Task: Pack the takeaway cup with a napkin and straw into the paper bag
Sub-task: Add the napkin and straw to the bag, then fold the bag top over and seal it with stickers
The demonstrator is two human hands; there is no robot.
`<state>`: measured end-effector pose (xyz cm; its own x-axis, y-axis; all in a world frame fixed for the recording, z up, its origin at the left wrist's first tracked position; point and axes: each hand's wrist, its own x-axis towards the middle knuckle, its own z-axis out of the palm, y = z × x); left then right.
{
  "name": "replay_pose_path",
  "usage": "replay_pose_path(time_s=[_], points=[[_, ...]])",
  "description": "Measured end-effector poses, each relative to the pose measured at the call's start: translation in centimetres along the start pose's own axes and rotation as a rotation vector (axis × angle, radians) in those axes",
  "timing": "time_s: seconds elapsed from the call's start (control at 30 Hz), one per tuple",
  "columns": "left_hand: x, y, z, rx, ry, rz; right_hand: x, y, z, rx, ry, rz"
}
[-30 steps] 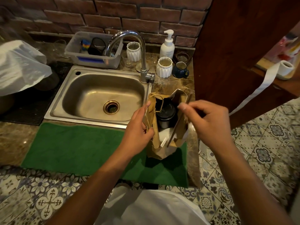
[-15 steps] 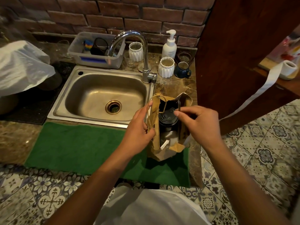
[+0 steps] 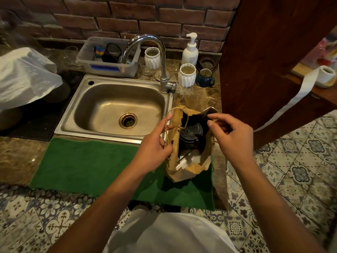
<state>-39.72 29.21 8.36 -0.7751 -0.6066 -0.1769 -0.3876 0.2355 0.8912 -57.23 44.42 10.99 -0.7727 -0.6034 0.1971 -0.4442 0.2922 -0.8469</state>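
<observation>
My left hand (image 3: 155, 147) stays clamped on the near-left wall and handle of the paper bag (image 3: 184, 172), standing on the worktop (image 3: 198, 99) right of the sink (image 3: 116, 108). Inside: black-lidded takeaway cup (image 3: 191, 133), with napkin (image 3: 193, 158) and wrapped straw (image 3: 180, 164) now tucked beside it. My right hand (image 3: 231, 137) has risen from the bag's mouth, fingers loosely together pinching the far-right rim; packing looks complete.

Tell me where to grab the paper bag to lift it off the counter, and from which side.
Take the paper bag by its twisted paper handles, coming from above. It stands upright and open with the takeaway cup inside, so squeezing its thin walls would likely crumple them. The left hand already has its fingers on the sink-side handle; the right hand pinches the opposite rim, where I cannot make out the other handle.
</observation>
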Motion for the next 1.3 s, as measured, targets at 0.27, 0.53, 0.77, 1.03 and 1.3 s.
replay_pose_path(time_s=[0.27, 0.53, 0.77, 1.03, 1.3], points=[[0.5, -0.1, -1.2, -0.026, -0.037, 0.0, 1.1, 1.4, -1.2, 0.01, 0.055, 0.077], [2.7, -0.2, -4.7, 0.029, -0.095, -0.028, 0.9, 3.3, -1.7, 0.161, -0.343, 0.192], [3.9, -0.3, -5.1, 0.12, -0.091, 0.023, 0.1, 3.2, -2.0, 0.041, -0.792, 0.159], [5.3, 0.3, -6.4, 0.181, -0.214, 0.087, 0.5, 2.5, -2.1, -0.092, -0.844, 0.089], [6.4, 0.4, -7.4, 0.079, -0.305, 0.001, -0.7, 2.1, -1.0, -0.188, -0.814, 0.05]])
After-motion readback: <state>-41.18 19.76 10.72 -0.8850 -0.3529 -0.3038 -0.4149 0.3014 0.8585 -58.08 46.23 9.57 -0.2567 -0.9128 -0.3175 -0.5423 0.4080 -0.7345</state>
